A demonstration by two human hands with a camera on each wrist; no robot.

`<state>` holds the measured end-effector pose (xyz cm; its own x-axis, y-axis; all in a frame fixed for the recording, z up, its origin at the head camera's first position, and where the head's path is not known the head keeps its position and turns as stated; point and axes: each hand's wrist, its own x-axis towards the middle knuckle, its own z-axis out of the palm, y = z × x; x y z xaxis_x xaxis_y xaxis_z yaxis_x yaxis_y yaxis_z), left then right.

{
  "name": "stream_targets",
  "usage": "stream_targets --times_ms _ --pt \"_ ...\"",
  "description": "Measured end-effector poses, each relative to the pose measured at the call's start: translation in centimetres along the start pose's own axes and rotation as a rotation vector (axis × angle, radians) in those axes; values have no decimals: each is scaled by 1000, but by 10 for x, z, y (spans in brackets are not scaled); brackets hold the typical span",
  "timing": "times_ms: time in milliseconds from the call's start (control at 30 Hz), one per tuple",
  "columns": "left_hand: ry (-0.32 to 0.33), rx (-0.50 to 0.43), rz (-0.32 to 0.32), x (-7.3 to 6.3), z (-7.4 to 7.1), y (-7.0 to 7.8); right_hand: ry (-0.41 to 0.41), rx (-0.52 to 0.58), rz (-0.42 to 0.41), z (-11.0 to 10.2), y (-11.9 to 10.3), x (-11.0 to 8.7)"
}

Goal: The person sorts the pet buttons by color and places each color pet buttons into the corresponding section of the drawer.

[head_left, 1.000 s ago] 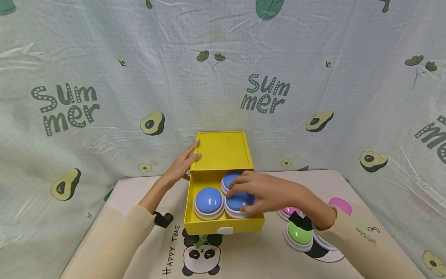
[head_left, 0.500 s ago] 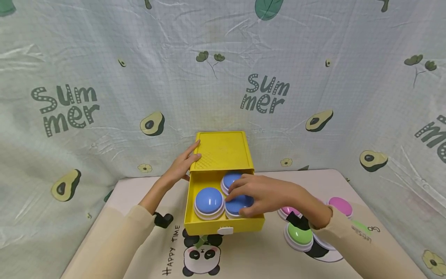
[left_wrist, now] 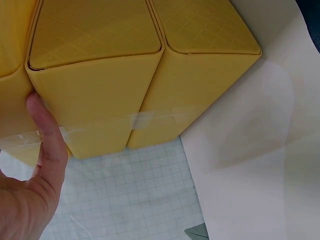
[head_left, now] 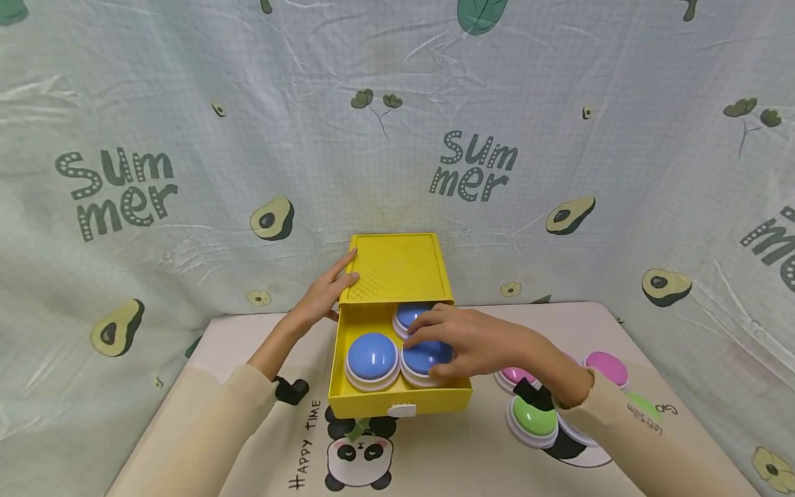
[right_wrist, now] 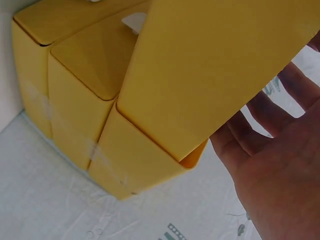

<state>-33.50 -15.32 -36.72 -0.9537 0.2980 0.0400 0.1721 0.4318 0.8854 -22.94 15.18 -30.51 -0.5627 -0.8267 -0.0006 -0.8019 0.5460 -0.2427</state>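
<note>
A yellow drawer [head_left: 348,407] with a white pull tab [head_left: 401,411] stands out of a yellow cabinet [head_left: 397,266]. Three blue dome push buttons with white bases are in it: one at left [head_left: 373,357], one at the back [head_left: 411,315], partly hidden, and one at front right [head_left: 425,356]. My right hand [head_left: 472,338] holds the front right button, thumb on its near side and fingers across its far side. My left hand [head_left: 319,297] rests along the cabinet's left side, fingertips on its top edge; in the left wrist view a finger [left_wrist: 50,135] lies against the yellow wall.
Right of the drawer, a green button [head_left: 534,416] and pink buttons [head_left: 607,368] stand on the table mat [head_left: 459,455], partly behind my right forearm. A printed curtain [head_left: 397,172] hangs behind the cabinet. Lower wrist views show more yellow drawer units [right_wrist: 85,70] taped together.
My right hand and the front right button dipped slightly half a second ago and now sit a little higher again. My left hand and the drawer have stayed put.
</note>
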Motion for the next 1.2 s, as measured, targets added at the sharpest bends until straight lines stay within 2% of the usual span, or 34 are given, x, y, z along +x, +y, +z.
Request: stream_targets --times_ms 467,733,967,1200 --pt "-2 -8 2 -1 1 1 -4 -83 -22 -2 -3 7" --pt "5 -3 10 0 1 4 -28 -23 17 0 -2 5" --pt "8 0 7 0 1 4 -40 -9 16 1 -2 5" --pt "1 -6 7 -1 2 1 -87 36 17 3 -2 4"
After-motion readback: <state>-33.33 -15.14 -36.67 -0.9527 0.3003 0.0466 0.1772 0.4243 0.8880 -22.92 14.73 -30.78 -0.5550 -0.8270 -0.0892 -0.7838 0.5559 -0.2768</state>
